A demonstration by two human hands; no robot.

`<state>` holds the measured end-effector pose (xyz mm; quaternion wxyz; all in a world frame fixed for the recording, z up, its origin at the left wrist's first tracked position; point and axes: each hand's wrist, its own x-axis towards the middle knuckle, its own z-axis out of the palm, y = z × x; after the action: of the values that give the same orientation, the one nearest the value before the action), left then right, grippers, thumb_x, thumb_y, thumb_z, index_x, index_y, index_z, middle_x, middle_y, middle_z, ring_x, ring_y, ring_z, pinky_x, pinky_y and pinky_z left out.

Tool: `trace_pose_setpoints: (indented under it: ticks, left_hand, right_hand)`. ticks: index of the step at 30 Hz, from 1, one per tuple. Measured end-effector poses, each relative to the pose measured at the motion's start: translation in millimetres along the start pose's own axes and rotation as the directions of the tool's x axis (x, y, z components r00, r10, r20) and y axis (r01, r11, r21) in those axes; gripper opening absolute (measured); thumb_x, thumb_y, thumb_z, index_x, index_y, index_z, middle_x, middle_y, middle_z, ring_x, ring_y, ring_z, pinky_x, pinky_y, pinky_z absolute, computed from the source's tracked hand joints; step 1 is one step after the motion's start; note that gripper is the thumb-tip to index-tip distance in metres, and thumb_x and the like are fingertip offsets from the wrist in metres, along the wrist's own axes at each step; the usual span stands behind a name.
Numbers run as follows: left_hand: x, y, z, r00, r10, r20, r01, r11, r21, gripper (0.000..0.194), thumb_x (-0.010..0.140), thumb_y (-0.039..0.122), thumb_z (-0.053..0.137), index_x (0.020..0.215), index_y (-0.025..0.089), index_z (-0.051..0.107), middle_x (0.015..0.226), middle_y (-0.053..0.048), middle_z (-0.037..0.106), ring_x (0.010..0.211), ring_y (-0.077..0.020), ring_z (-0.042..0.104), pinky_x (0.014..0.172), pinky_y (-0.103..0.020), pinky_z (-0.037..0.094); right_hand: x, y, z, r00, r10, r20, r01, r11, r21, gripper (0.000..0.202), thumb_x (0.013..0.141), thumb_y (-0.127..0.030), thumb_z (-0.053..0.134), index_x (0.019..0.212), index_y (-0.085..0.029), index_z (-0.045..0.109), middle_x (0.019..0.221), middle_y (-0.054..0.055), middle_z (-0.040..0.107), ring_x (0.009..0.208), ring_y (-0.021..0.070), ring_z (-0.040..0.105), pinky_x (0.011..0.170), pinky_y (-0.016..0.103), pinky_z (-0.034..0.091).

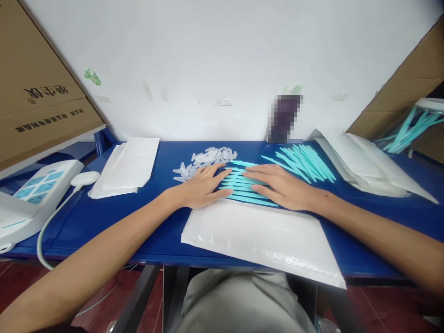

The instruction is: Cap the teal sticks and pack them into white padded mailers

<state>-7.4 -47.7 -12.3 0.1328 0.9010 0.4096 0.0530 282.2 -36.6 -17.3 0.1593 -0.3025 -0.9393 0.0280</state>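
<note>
Several thin turquoise sticks (239, 187) lie side by side in a row on the blue table, just behind a white padded envelope (256, 238). My left hand (202, 188) rests at the left ends of the row, its fingers spread and its thumb on the sticks. From the other side my right hand (282, 185) lies with outstretched fingers over the right part of the row. Neither hand is closed around anything. Beyond my left hand is a heap of small translucent whitish pieces (213, 157). A looser pile of turquoise sticks (305, 162) lies behind my right hand.
White envelopes are stacked at left (138, 162) and right (367, 169). A white power strip (74, 169) with a cable and round white plug (85, 178) occupies the left end. Cardboard (45, 69) stands there. A clear container (416, 125) at right holds turquoise sticks.
</note>
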Motion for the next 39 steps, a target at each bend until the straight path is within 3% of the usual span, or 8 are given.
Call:
trace_pose_setpoints:
  ticks: [7,15,21,27,34,36,39]
  left_hand:
    - [2.5,4.7,-3.3,0.998,-0.04,0.049,0.04,0.999,-0.011,0.081,0.097,0.077,0.022,0.163,0.029,0.022,0.171,-0.012,0.011,0.156,-0.0386,0.011,0.124,-0.063,0.014]
    - [9.5,10.6,-2.7,0.999,-0.046,0.017,0.047,0.999,-0.016,0.083,0.096,0.079,0.022,0.161,0.029,0.028,0.17,-0.009,0.016,0.154,-0.0387,0.017,0.122,-0.062,0.017]
    - [5.0,7.6,-2.5,0.998,-0.028,0.063,0.03,0.999,-0.037,0.084,0.098,0.076,0.02,0.164,0.024,0.02,0.172,-0.004,0.014,0.158,-0.0323,0.007,0.127,-0.056,0.004]
    - [2.6,0.1,-5.6,1.0,-0.002,0.015,0.004,0.995,-0.103,0.077,0.1,0.072,0.022,0.164,0.029,0.016,0.172,-0.004,0.009,0.158,-0.0323,0.008,0.127,-0.056,0.009]
    - [-4.9,-3.7,-21.4,0.964,0.199,-0.176,-0.199,0.98,0.021,0.059,0.105,0.056,0.032,0.155,0.024,0.037,0.161,-0.013,0.038,0.145,-0.0283,0.039,0.119,-0.046,0.035]
    - [-5.7,-4.9,-26.6,0.944,0.258,-0.206,-0.238,0.964,0.119,0.052,0.107,0.048,0.03,0.144,0.019,0.051,0.144,-0.015,0.056,0.129,-0.0274,0.054,0.109,-0.044,0.043]
    - [-6.7,-10.8,-36.4,0.929,0.254,-0.269,-0.168,0.937,0.306,0.052,0.106,0.039,0.026,0.102,0.015,0.072,0.098,-0.013,0.072,0.091,-0.0248,0.064,0.088,-0.042,0.047]
  right_hand:
    - [0.5,10.8,3.0,0.99,0.14,0.016,-0.139,0.989,-0.058,0.062,0.105,-0.051,0.032,0.144,-0.01,0.057,0.149,0.02,0.055,0.141,0.0346,0.049,0.115,0.056,0.038]
    - [1.4,15.3,2.7,0.971,0.238,-0.002,-0.238,0.97,-0.048,0.062,0.104,-0.053,0.029,0.143,-0.013,0.059,0.145,0.016,0.06,0.136,0.0335,0.054,0.113,0.055,0.04]
    - [1.4,14.4,-0.1,0.985,0.173,-0.013,-0.174,0.984,-0.031,0.058,0.104,-0.05,0.032,0.137,-0.013,0.064,0.139,0.015,0.065,0.13,0.0342,0.058,0.11,0.056,0.043]
    - [0.6,11.3,-1.5,0.993,0.114,-0.039,-0.114,0.993,0.022,0.051,0.104,-0.047,0.038,0.137,-0.018,0.064,0.143,0.014,0.061,0.133,0.033,0.055,0.111,0.056,0.043]
    - [-1.6,-2.7,-6.9,0.999,-0.05,0.01,0.05,0.998,0.043,0.05,0.099,-0.048,0.052,0.141,-0.022,0.061,0.15,0.015,0.054,0.136,0.0335,0.052,0.109,0.055,0.044]
    - [-1.5,-7.3,-7.1,0.996,-0.086,0.034,0.085,0.996,0.031,0.052,0.098,-0.049,0.054,0.142,-0.022,0.06,0.151,0.015,0.054,0.137,0.0344,0.051,0.109,0.057,0.044]
    - [-1.2,-10.1,-5.1,0.994,-0.105,0.039,0.104,0.994,0.027,0.051,0.098,-0.049,0.054,0.141,-0.023,0.061,0.15,0.015,0.055,0.136,0.0342,0.052,0.108,0.057,0.044]
